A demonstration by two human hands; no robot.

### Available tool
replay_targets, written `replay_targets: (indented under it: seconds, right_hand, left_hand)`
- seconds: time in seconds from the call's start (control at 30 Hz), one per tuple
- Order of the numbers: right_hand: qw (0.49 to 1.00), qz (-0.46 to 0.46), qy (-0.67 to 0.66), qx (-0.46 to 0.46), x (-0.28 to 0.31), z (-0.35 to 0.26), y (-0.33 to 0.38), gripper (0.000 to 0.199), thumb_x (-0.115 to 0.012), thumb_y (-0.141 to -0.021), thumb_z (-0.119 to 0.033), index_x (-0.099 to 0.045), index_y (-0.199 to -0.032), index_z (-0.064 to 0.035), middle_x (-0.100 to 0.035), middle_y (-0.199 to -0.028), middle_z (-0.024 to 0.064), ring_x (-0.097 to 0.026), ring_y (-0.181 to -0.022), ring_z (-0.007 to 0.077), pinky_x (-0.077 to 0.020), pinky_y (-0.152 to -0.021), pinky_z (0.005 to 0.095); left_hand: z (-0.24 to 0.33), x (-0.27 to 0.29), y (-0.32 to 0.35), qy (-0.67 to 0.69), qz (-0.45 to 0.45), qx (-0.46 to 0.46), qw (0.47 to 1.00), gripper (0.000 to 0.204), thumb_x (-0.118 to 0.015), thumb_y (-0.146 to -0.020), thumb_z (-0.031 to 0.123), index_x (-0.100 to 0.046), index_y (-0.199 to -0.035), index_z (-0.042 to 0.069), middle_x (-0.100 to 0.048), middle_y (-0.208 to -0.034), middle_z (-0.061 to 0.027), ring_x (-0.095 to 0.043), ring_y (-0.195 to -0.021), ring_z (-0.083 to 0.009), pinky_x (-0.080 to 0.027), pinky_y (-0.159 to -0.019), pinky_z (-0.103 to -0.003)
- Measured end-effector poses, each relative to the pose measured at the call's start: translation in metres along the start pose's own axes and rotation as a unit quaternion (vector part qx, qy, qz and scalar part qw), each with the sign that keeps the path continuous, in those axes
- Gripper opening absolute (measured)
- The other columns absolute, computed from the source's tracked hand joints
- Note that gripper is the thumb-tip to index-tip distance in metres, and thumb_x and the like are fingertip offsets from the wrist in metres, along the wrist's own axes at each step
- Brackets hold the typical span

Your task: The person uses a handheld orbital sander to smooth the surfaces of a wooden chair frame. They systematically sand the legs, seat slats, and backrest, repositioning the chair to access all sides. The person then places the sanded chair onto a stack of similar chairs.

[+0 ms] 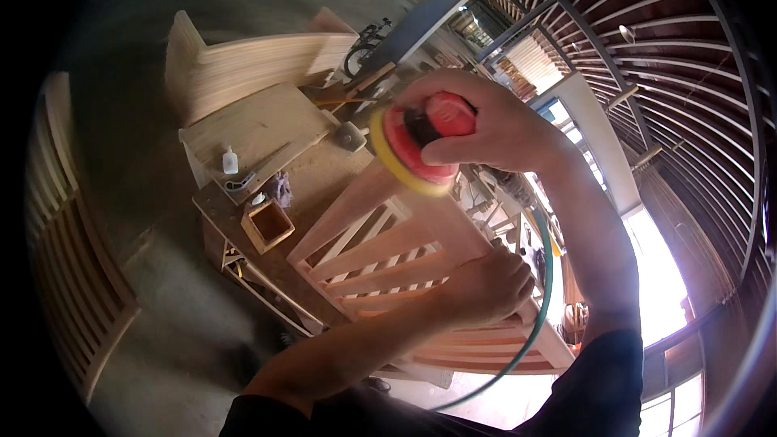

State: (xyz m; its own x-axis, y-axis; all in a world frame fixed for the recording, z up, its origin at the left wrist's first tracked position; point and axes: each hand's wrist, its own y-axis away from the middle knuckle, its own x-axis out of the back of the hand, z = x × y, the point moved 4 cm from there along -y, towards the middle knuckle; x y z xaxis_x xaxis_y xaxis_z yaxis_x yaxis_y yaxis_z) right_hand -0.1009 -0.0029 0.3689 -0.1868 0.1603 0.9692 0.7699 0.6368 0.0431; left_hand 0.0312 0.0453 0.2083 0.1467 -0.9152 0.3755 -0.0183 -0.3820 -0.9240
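Observation:
My right hand (477,117) is wrapped round the top of a red air-powered orbital sander (417,133) with a yellow rim at its pad. The sander is tilted at the upper end of a slatted wooden frame (388,255); I cannot tell whether the pad touches the wood. A green air hose (544,299) hangs down beside my right forearm. Lower down, my left hand (494,282) is closed over the frame's long side rail, its fingertips hidden behind the wood.
Left of the frame, a workbench (259,125) carries a white bottle (231,162), a small open wooden box (269,225), a crumpled cloth (282,190) and a mallet (351,137). A wooden bench (259,65) stands beyond. Slatted panels (81,275) stand at far left; a bicycle (366,48) is farther back.

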Motion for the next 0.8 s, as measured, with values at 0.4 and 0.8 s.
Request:
replay_targets:
  seconds: [0.4,0.8]
  right_hand:
    - [0.896,-0.038,-0.436,-0.074,-0.055,0.136,-0.005,0.074,-0.088,-0.089,-0.035,-0.053,-0.149,-0.0089,-0.065,-0.127,0.0060,-0.066,-0.106,0.0146,-0.0601,-0.081,0.0296]
    - [0.882,-0.057,-0.461,-0.075,-0.093,0.165,0.000,0.067,-0.083,-0.091,-0.045,-0.059,-0.142,-0.0079,-0.066,-0.112,0.0014,-0.062,-0.097,0.0087,-0.0504,-0.083,0.0267]
  left_hand:
    - [-0.003,-0.014,0.006,-0.003,0.066,-0.017,0.998,0.051,-0.063,-0.094,0.055,-0.069,-0.095,0.005,-0.063,-0.093,-0.0081,-0.062,-0.087,-0.0265,-0.050,-0.089,-0.041]
    - [-0.002,-0.014,0.007,-0.027,0.163,-0.009,0.986,0.046,-0.062,-0.093,0.053,-0.067,-0.093,0.008,-0.062,-0.091,-0.0072,-0.063,-0.093,-0.0265,-0.051,-0.088,-0.040]
